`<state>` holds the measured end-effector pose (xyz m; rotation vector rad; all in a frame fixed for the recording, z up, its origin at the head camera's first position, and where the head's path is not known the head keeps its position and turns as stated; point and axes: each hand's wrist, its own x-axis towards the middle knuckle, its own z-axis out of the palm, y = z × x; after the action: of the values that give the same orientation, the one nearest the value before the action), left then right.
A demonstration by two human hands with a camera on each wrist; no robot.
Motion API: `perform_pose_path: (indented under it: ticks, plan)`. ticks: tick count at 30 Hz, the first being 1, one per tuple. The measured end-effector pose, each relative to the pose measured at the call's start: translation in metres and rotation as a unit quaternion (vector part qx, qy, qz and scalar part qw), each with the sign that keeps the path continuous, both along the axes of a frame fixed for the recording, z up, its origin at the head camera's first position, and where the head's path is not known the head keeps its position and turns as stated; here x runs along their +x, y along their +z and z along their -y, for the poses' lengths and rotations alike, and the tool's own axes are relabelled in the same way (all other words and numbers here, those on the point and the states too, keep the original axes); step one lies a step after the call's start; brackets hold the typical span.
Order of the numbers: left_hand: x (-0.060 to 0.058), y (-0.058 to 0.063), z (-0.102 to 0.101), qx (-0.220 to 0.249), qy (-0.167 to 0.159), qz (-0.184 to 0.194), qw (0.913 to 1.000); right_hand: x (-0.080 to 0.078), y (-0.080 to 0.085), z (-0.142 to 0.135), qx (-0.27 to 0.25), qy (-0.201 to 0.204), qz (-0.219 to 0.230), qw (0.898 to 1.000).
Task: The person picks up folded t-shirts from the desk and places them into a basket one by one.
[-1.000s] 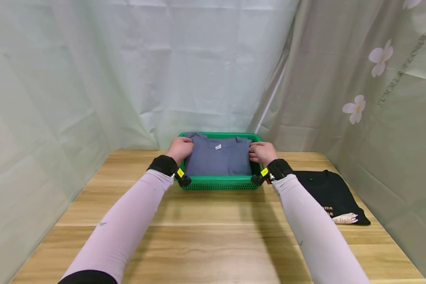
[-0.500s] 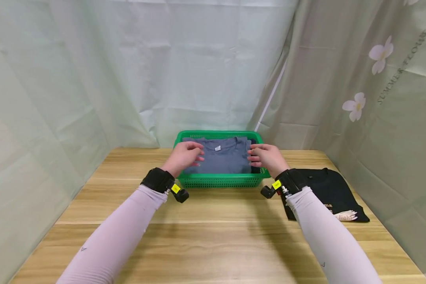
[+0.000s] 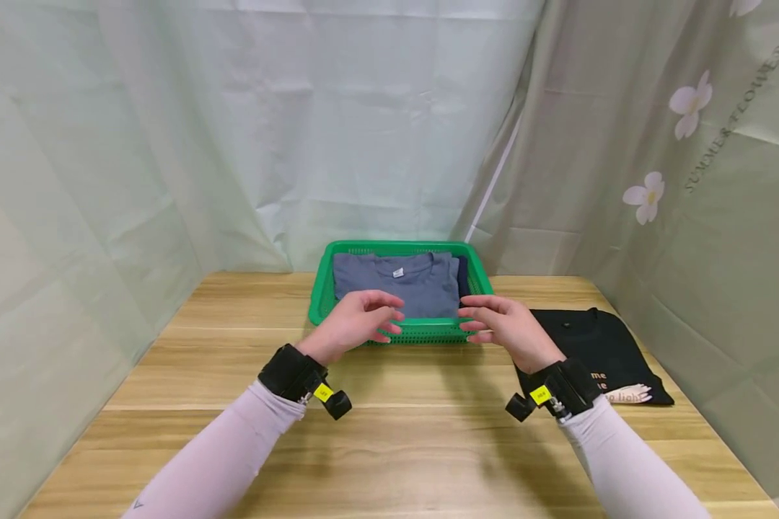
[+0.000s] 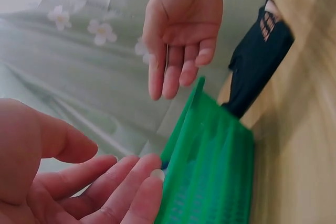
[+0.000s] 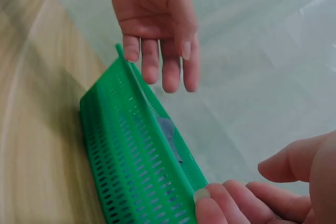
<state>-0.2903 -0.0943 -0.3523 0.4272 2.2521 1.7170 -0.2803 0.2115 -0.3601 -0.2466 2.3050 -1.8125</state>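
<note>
— Where are your hands right now?

— Your left hand (image 3: 357,326) sits just left of the frame's centre in the head view, and your right hand (image 3: 503,328) just right of centre. Both hang in front of the near wall of the green basket (image 3: 407,333), palms turned toward each other, with a gap between them.

— Are you holding anything?

— No. Your fingers on both hands are loosely spread and relaxed, gripping nothing. In the left wrist view your left fingertips (image 4: 149,182) lie close against the basket's green lattice wall (image 4: 210,171), though you cannot tell whether they touch it. In the right wrist view your right fingertips (image 5: 210,203) are likewise at the basket's rim (image 5: 152,124), contact unclear.

— And the shirt?

— The folded grey T-shirt (image 3: 399,285) lies flat inside the basket, collar toward the far side, a small white tag (image 3: 398,272) showing at the neck. A strip of darker cloth (image 3: 462,275) shows along its right edge, inside the basket too.

— What else is around you?

— The basket stands on the wooden table (image 3: 389,440), in the upper middle of it, against the pale curtain backdrop (image 3: 363,122). To the right of your right hand a folded black T-shirt (image 3: 597,353) with light lettering lies flat on the table, apart from the basket. You wear black wristbands (image 3: 288,371) and pale sleeves (image 3: 227,454).
</note>
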Motion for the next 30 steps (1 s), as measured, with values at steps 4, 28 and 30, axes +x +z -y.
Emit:
perform_pose_path:
  ticks: [4,28,30]
  plan:
    - [0.011,-0.006,-0.01,0.003,-0.031,0.004,0.9995,0.014,-0.008,-0.01,-0.005,-0.002,-0.004,1.0]
    - [0.041,-0.052,-0.095,0.033,-0.101,0.05,0.9931,0.025,-0.039,-0.125,0.104,-0.141,-0.033,0.984]
    - [0.041,-0.057,-0.107,0.038,-0.098,0.054,0.993,0.023,-0.041,-0.135,0.11,-0.149,-0.029,0.982]
